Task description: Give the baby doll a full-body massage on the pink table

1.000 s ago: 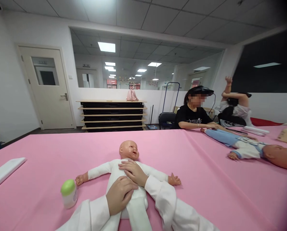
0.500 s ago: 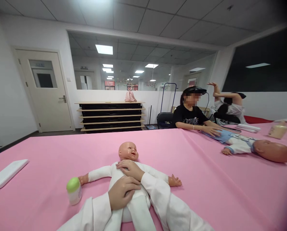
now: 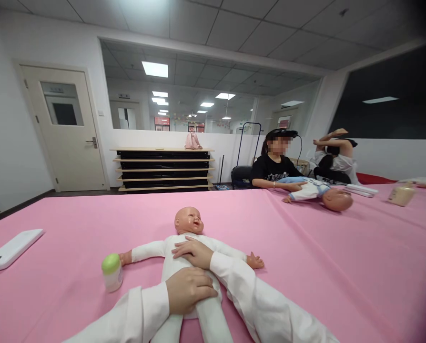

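A baby doll (image 3: 170, 247) in a white suit lies on its back on the pink-covered table, head away from me and arms spread. My right hand (image 3: 193, 252) rests flat on its chest, fingers stretched to the left. Lower down, my left hand (image 3: 191, 290) lies across the belly and hip, palm down, with fingers extended to the right. Neither hand grasps anything; both palms are hidden against the doll. Beside the doll's hand at the left stands a small bottle with a green cap (image 3: 112, 272).
A white phone-like device (image 3: 13, 250) lies at the left on the pink tablecloth (image 3: 91, 214). Across the table, a person in black (image 3: 277, 166) handles another doll (image 3: 306, 190). A second person (image 3: 336, 155) sits behind. A beige bottle (image 3: 401, 194) stands at far right.
My left hand has slid a little right and down over the doll's belly. My right hand stays on the chest. The other person's doll has moved left, closer to that person.
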Demonstrator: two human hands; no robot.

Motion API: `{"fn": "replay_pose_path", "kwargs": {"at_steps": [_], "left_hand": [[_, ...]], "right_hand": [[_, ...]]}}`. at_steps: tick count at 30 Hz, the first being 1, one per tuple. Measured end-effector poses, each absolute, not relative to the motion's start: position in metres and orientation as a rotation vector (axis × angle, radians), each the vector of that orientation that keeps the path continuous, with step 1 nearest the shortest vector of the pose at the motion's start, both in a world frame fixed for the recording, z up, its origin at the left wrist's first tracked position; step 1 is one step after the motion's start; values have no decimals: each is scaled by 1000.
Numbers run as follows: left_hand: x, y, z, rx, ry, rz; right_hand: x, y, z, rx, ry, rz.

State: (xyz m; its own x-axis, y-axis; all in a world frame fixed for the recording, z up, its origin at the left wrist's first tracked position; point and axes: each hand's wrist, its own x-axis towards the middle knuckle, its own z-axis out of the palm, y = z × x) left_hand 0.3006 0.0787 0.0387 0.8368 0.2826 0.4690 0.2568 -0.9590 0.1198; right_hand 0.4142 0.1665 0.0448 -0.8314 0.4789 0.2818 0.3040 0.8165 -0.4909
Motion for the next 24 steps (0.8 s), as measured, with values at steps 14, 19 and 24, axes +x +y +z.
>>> {"fn": "replay_pose_path", "kwargs": {"at_steps": [14, 19, 24], "left_hand": [[242, 85, 13, 2518, 1032, 902], [238, 59, 19, 2761, 978, 991], [274, 60, 50, 2852, 655, 862]], "right_hand": [[443, 175, 15, -652, -2298, 412], [460, 147, 15, -700, -2252, 571], [434, 157, 44, -654, -2399, 799]]}}
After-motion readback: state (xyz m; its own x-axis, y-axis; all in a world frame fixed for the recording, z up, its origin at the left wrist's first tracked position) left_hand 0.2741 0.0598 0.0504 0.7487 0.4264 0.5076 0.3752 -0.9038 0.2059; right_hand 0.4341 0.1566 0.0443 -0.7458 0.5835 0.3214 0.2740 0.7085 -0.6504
